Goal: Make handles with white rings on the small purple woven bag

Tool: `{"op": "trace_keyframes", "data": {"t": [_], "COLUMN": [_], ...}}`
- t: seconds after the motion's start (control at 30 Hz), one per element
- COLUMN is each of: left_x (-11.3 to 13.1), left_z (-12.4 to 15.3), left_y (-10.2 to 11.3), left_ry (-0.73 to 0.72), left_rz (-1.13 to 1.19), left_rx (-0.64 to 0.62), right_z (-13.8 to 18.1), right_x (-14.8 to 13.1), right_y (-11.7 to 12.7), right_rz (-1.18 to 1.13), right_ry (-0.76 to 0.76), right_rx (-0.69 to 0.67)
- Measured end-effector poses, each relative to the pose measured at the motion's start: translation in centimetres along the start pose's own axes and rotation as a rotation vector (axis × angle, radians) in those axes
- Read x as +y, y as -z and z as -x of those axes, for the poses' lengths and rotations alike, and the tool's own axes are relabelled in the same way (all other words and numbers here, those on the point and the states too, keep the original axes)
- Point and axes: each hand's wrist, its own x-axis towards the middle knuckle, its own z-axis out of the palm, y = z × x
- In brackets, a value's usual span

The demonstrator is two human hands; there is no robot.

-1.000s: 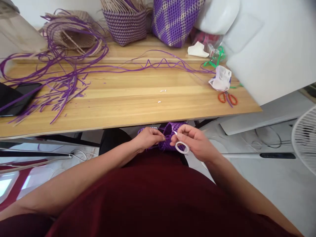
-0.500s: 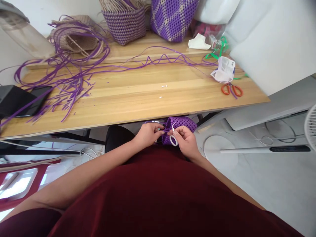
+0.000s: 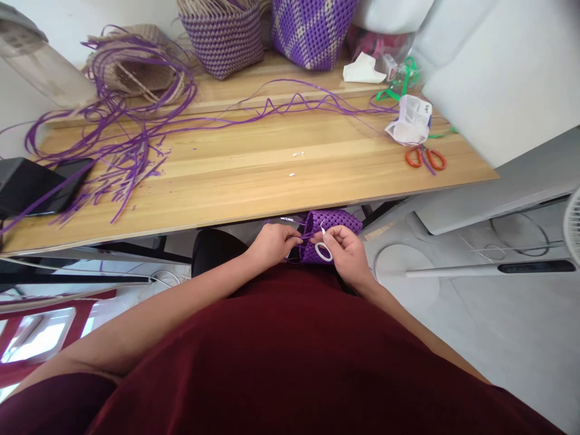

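Observation:
A purple woven basket (image 3: 341, 221) lies on its side over my lap, below the table's front edge, its opening toward my left hand. With fingertips pinched together, my left hand (image 3: 275, 243) grips thin purple plastic strips (image 3: 307, 236) at that opening. My right hand (image 3: 348, 254) holds a narrow white ring, which looks like a roll of tape (image 3: 318, 255), between thumb and fingers. A loose white end curls up above the thumb. The right fingertips are close to the strips; whether they touch them is hard to make out.
On the wooden table (image 3: 235, 175) are coiled purple strips (image 3: 109, 115), cut scraps (image 3: 129, 175), orange-handled scissors (image 3: 426, 158) and a white plastic packet (image 3: 410, 124). Two woven baskets, one striped (image 3: 222, 39) and one checked (image 3: 312, 33), stand behind. A fan base (image 3: 408, 278) is at right.
My right hand has shifted slightly right with the white roll, which has turned a little. My left hand keeps its pinch on the strips. The view has tilted slightly.

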Motion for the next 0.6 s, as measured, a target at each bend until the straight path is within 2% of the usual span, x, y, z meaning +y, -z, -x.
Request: {"op": "trace_keyframes", "data": {"t": [0.23,0.43,0.53,0.6], "left_x": [0.2,0.1,-0.1,-0.2], "left_z": [0.3,0.7,0.7,0.7], "left_y": [-0.3,-0.1,0.0,0.0], "left_ry": [0.025,-0.001,-0.005,-0.005], "left_rz": [0.078,0.117,0.107,0.099], "left_rx": [0.090,0.076,0.074,0.080], "right_z": [-0.4,-0.5,-0.7,-1.2], "right_x": [-0.4,-0.4,-1.8,-3.8], "right_y": [0.9,0.8,1.3,2.0], "right_rz": [-0.003,-0.075,-0.086,0.014], "right_ry": [-0.027,-0.068,-0.074,0.005], "right_rx": [-0.047,-0.033,-0.055,-0.073]}}
